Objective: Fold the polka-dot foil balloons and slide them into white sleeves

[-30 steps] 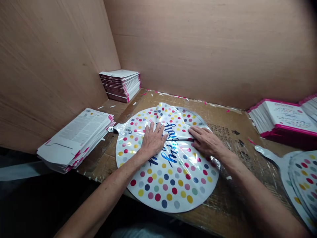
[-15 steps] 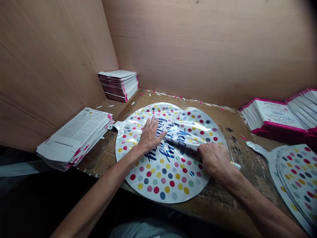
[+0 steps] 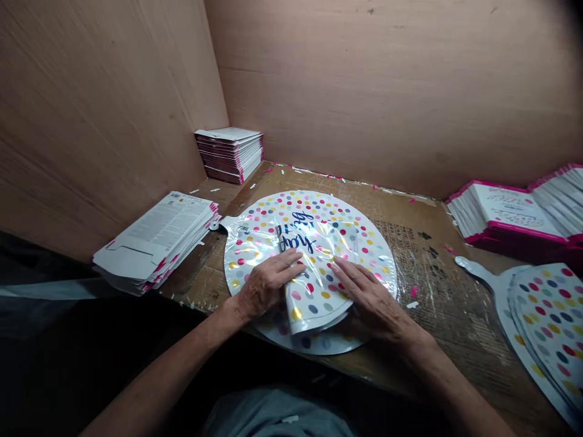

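Observation:
A round foil balloon (image 3: 310,209) with coloured polka dots and blue script lies flat on the table, its tail (image 3: 230,226) pointing left. A doubled-over flap of the foil (image 3: 313,297) lies across its middle, with the rounded edge toward me. My left hand (image 3: 268,282) presses flat on the flap's left side, fingers extended. My right hand (image 3: 368,297) rests palm-down on the flap's right side. Neither hand grips anything.
The table is covered in taped cardboard (image 3: 437,297). Stacks of flat printed cartons stand at the left (image 3: 157,240), back corner (image 3: 230,155) and right (image 3: 505,212). A pile of dotted balloons (image 3: 546,321) lies at the right. Wooden panels (image 3: 387,91) wall the back and left.
The foil flap has moved from the balloon's far side down toward me across the middle. Both hands have slid nearer to me and now press on it.

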Available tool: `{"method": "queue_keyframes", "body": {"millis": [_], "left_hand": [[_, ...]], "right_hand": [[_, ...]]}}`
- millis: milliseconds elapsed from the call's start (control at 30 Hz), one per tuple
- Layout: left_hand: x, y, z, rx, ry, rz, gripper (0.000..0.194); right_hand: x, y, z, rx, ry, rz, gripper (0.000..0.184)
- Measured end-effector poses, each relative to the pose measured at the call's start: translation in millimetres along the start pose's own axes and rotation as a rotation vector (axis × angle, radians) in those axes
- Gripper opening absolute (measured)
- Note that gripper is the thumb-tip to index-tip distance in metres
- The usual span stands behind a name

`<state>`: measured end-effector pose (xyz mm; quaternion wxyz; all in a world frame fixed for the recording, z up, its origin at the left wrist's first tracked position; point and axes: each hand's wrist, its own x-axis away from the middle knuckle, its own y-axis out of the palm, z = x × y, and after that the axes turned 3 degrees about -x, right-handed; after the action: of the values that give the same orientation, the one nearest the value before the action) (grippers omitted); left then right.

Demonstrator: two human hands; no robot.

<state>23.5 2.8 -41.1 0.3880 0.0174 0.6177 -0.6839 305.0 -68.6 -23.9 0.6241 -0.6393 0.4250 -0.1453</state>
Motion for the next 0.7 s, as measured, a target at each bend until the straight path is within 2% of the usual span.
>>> {"method": "queue_keyframes", "body": {"millis": [100,167,233,300,367,433,467,500,567,633,700], "left_hand": [[15,-9.6,2,0.019,-0.037,-0.022,0.036],[23,-9.8,3,0.013,-0.105,-0.048,0.033],[28,-6.7,4,0.012,-0.227,-0.031,0.032],[28,-3.2,6,-0.025,-0.435,0.039,0.033],[25,-1.7,10,-0.082,-0.686,0.100,0.035],[20,-3.1,13,-0.134,-0.860,0.121,0.046],[17,-4.4,14,-0.165,-0.885,0.135,0.052],[14,-5.7,14,-0.198,-0.856,0.147,0.058],[10,-6.6,9,-0.254,-0.666,0.128,0.065],[7,-4.0,0,-0.256,-0.470,0.010,0.063],[6,0.9,-10,-0.236,-0.427,-0.144,0.057]], "right_hand": [[-19,9,7,-0.034,-0.046,-0.064,0.046],[-34,12,8,-0.141,0.061,-0.090,0.036],[-51,13,10,-0.235,0.274,-0.071,0.027],[-68,16,11,-0.270,0.509,-0.056,0.031],[-86,23,12,-0.229,0.678,-0.093,0.043],[-101,30,14,-0.144,0.750,-0.142,0.047],[-106,32,15,-0.102,0.759,-0.161,0.046],[-109,34,16,-0.077,0.760,-0.179,0.045],[-111,34,17,-0.072,0.756,-0.227,0.043],[-108,30,14,-0.035,0.744,-0.252,0.043],[-104,28,2,0.098,0.661,-0.141,0.038]]}}
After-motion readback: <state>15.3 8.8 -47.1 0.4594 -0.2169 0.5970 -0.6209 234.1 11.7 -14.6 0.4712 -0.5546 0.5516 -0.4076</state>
